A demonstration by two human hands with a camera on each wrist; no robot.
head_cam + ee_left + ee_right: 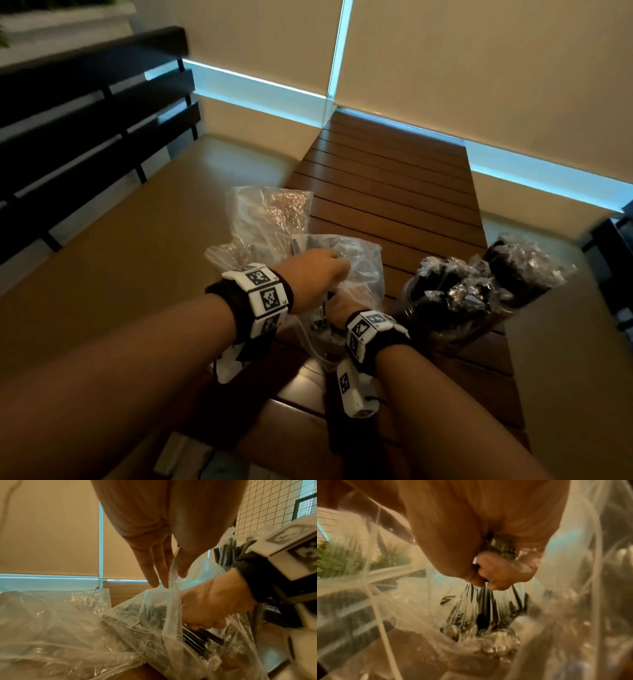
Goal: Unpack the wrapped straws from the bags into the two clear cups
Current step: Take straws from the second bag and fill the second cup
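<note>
Head view: slatted wooden tabletop [394, 192] carries crumpled clear bags [270, 212] and two cups [455, 308] packed with black wrapped straws [445, 291]. Left grip [159, 568] pinches the bag's edge; right grip [496, 572], inside the bag [154, 622], clenches a straw bundle [488, 601].

You see dim, warm light; cold blue glow leaks under the beige roller blinds [479, 68]; wrist views blur, edges bend.
</note>
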